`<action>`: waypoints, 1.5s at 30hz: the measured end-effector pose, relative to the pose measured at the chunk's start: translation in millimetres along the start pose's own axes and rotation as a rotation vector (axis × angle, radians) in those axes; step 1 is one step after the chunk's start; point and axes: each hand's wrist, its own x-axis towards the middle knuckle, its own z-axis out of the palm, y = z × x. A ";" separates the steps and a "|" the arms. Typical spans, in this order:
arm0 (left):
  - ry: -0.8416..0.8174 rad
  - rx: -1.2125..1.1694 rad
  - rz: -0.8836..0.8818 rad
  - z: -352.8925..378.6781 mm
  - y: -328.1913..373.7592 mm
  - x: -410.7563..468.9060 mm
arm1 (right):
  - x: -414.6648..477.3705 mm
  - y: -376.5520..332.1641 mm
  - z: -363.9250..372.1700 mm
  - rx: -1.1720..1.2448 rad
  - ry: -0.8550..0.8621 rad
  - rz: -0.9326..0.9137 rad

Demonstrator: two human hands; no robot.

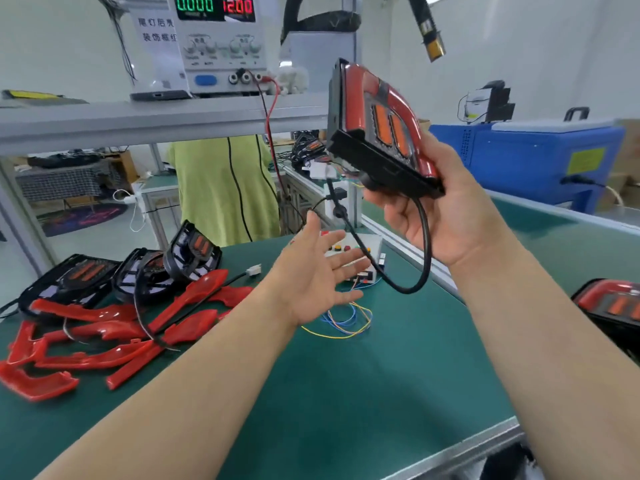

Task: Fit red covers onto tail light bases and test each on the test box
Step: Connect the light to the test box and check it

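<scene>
My right hand (446, 209) holds up an assembled tail light (377, 129), black base with a red cover and orange lenses, high above the green table. Its black cable (424, 251) loops down under my palm. My left hand (311, 275) hovers open, palm up, in front of the white test box (360, 254), which has coloured buttons on top. Several loose red covers (104, 337) lie at the left of the table. Behind them stand three black bases (138, 271) without covers.
A power supply (218, 39) reading 0.000 and 12.00 sits on the shelf, with red and black leads dropping to the test box. Thin coloured wires (346, 320) lie on the green mat (346, 393). Another finished tail light (613, 310) rests at the right edge. A person in green stands behind.
</scene>
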 end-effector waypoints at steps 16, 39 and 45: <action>-0.590 -0.178 -0.141 194.3 -55.6 52.9 | -115.3 -72.3 -107.7 -0.412 0.435 -0.086; -0.959 -0.176 -0.237 369.4 -121.3 19.9 | -257.4 -162.3 -144.6 -0.916 1.163 -0.455; -1.088 -0.225 -0.210 396.4 -115.5 -0.2 | -277.1 -186.9 -122.9 -1.259 1.212 -0.676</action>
